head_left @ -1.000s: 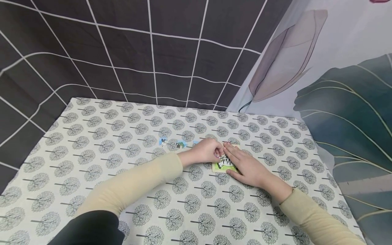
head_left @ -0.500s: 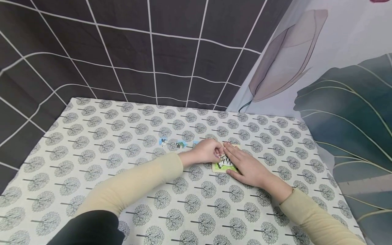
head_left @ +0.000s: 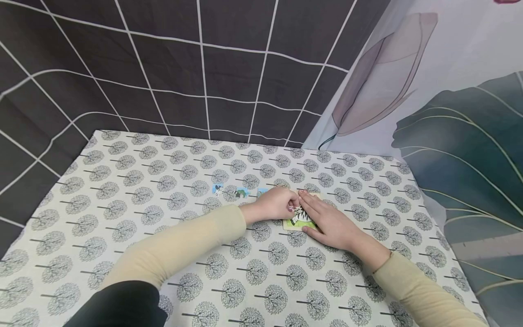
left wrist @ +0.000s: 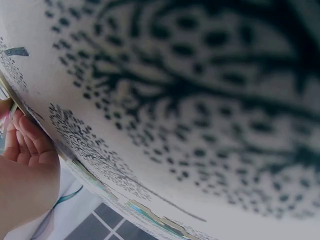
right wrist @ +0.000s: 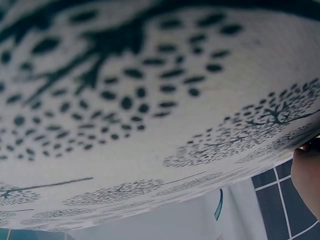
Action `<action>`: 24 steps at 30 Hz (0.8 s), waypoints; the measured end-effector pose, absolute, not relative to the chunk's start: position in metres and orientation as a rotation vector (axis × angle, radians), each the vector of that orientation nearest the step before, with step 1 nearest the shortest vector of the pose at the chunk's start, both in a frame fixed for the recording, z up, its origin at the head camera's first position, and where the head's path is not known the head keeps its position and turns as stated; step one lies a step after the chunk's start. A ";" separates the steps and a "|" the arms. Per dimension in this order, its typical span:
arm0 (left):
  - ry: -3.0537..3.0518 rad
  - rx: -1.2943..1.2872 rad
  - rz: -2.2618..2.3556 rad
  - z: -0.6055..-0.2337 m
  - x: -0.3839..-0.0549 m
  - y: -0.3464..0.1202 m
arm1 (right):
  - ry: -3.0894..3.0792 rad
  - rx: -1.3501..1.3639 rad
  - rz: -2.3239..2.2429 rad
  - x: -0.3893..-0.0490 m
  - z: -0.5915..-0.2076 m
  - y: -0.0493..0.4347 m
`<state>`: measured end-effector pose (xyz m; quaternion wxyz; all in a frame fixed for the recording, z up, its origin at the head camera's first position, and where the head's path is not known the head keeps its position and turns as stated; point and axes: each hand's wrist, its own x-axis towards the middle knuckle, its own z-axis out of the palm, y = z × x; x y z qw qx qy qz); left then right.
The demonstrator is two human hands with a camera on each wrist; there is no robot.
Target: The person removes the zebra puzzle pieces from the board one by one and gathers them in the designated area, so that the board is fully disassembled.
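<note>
A small zebra puzzle board [head_left: 300,224] with a pale frame and green bottom lies flat on the cloth. My right hand [head_left: 327,223] rests on its right part with fingers straight, hiding that side. Over the upper left of the board, my left hand [head_left: 276,203] has its fingers curled and pinches a thin puzzle piece, mostly hidden by the fingers. In the left wrist view the left hand [left wrist: 27,150] shows thumb and fingertips together at the board's edge. The right wrist view catches just a bit of the right hand [right wrist: 306,172].
Loose blue puzzle pieces lie in a row left of the board: a left piece [head_left: 217,189], a middle piece [head_left: 242,193] and one partly behind the left hand [head_left: 261,191]. A tree-print cloth [head_left: 163,254] covers the table. A dark grid curtain [head_left: 171,68] hangs behind.
My left hand has shifted very slightly to the right, with its fingers turning a little at the board. The right hand and the board stay in place.
</note>
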<state>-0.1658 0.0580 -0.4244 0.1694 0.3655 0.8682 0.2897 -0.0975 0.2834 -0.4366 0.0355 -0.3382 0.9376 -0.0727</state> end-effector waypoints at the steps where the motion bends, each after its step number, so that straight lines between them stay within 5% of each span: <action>1: 2.468 1.042 0.821 -0.424 -0.165 0.058 | 2.882 -1.041 -0.226 -0.097 -0.437 0.283; 24: 2.292 0.981 1.020 -0.408 -0.171 0.015 | 2.862 -0.995 -0.208 -0.098 -0.435 0.283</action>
